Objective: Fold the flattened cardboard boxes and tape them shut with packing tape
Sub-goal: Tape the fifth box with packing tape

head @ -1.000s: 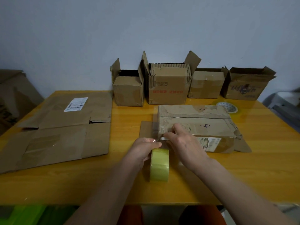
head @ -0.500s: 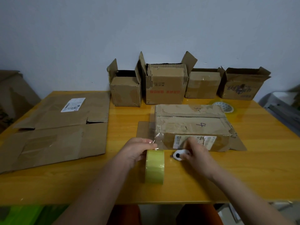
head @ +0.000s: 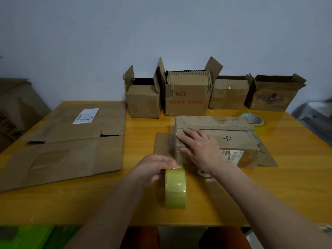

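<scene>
Behind one taped box (head: 233,139), four open boxes (head: 186,97) stand.

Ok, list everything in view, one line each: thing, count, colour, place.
table: 1, yellow wood, under everything
folded box: 1, brown, marked 4, centre
open boxes: 4, brown, back row by the wall
flattened cardboard: brown, left side, exact count unclear
tape roll: 1, yellow-green, on edge, near centre
second tape roll: 1, pale, lying flat, back right
small white object: 1, beside right wrist, unclear
left hand: grips the tape roll's top
right hand: flat on the folded box's left end
</scene>
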The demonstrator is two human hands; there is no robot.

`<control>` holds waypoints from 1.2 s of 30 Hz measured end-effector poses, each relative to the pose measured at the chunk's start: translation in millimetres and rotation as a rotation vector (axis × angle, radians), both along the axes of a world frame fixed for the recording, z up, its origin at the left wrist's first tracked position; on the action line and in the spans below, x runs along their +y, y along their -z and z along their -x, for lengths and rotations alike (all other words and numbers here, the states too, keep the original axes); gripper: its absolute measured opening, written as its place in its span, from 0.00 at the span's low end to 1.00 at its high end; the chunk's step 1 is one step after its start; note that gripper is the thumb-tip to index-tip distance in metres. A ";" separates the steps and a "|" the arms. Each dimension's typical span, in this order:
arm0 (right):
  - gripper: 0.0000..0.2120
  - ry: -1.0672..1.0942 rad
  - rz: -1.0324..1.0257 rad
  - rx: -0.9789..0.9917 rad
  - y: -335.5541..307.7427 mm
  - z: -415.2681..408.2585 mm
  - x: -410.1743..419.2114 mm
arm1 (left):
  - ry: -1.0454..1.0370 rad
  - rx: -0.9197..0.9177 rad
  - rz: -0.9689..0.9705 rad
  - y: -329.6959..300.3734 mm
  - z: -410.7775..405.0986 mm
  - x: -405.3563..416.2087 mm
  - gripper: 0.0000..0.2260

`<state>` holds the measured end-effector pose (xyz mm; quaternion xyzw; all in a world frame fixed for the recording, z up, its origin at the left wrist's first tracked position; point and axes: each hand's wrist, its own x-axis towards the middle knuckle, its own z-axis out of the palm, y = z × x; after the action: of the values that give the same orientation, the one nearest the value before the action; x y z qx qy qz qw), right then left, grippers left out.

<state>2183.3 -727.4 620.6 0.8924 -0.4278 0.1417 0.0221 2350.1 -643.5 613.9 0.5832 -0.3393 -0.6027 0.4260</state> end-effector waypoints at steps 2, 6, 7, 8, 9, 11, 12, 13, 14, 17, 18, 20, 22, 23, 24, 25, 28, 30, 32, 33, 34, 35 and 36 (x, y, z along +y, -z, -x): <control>0.23 -0.001 0.000 0.010 -0.1 1.5 -2.2 | 0.013 0.010 0.040 0.0 -5.2 6.4 0.03; 0.24 -0.087 -0.054 0.044 -11.3 5.1 -2.9 | -0.063 0.031 0.147 -3.3 -6.0 16.3 0.02; 0.24 -0.127 -0.078 -0.032 -15.4 6.5 1.3 | -0.079 0.015 0.175 -3.8 -4.8 18.6 0.01; 0.23 -0.169 -0.095 -0.183 -18.6 6.8 9.4 | -0.088 -0.013 0.206 -4.9 -3.6 21.1 0.01; 0.21 -0.188 -0.120 -0.368 -21.1 5.3 20.9 | -0.093 -0.046 0.237 -6.4 -2.4 23.2 0.02; 0.15 -0.135 -0.292 -0.652 -23.6 -1.5 44.9 | -0.103 -0.097 0.299 -9.3 2.0 27.4 0.05; 0.13 -0.078 -0.435 -0.706 -23.4 -5.1 53.8 | -0.109 -0.119 0.329 -10.4 4.5 29.3 0.07; 0.12 -0.014 -0.579 -0.740 -22.2 -7.8 60.1 | -0.114 -0.139 0.356 -11.2 6.4 31.6 0.08; 0.11 0.042 -0.707 -0.796 -20.1 -8.1 63.8 | -0.116 -0.155 0.378 -11.9 8.5 33.6 0.08; 0.09 0.120 -0.986 -1.098 -19.6 -4.2 69.0 | -0.149 -0.249 0.430 -13.4 13.1 38.7 0.09; 0.08 0.122 -1.031 -1.177 -19.6 -4.6 71.5 | -0.176 -0.293 0.444 -14.0 14.3 39.6 0.09; 0.07 0.142 -1.040 -1.251 -17.1 -7.3 75.9 | -0.236 -0.327 0.474 -16.0 18.3 40.7 0.07; 0.09 0.172 -0.998 -1.264 -14.2 -11.1 78.8 | -0.270 -0.322 0.482 -19.2 24.3 42.9 0.06; 0.10 0.179 -0.978 -1.265 -13.5 -12.3 80.1 | -0.278 -0.312 0.476 -20.2 27.3 44.0 0.06; 0.12 0.182 -0.959 -1.270 -13.1 -13.1 81.4 | -0.292 -0.309 0.470 -20.8 29.6 44.6 0.07; 0.13 0.181 -0.932 -1.270 -13.4 -13.2 82.6 | -0.310 -0.309 0.466 -21.0 31.0 44.9 0.08; 0.15 0.187 -0.830 -1.243 -13.0 -12.2 83.8 | -0.374 -0.305 0.425 -22.1 33.7 44.4 0.17; 0.14 0.201 -0.800 -1.239 -11.8 -10.7 83.9 | -0.416 -0.330 0.452 -24.3 35.8 45.4 0.21; 0.14 0.202 -0.768 -1.236 -11.2 -9.1 82.7 | -0.417 -0.380 0.559 -24.2 40.5 47.5 0.17; 0.14 0.196 -0.750 -1.237 -10.9 -8.7 81.6 | -0.412 -0.420 0.617 -23.4 43.1 48.3 0.14; 0.14 0.188 -0.736 -1.241 -10.9 -8.2 80.9 | -0.403 -0.465 0.664 -22.1 45.4 48.8 0.11; 0.14 0.181 -0.725 -1.247 -11.2 -7.5 80.7 | -0.390 -0.503 0.700 -20.4 47.0 49.0 0.10; 0.14 0.173 -0.712 -1.250 -11.2 -6.5 80.3 | -0.376 -0.543 0.722 -19.9 48.2 49.0 0.10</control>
<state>2189.9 -647.0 631.8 0.5605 -0.4499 0.4752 -0.5076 2301.9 -594.5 633.8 0.5854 -0.5144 -0.1853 0.5986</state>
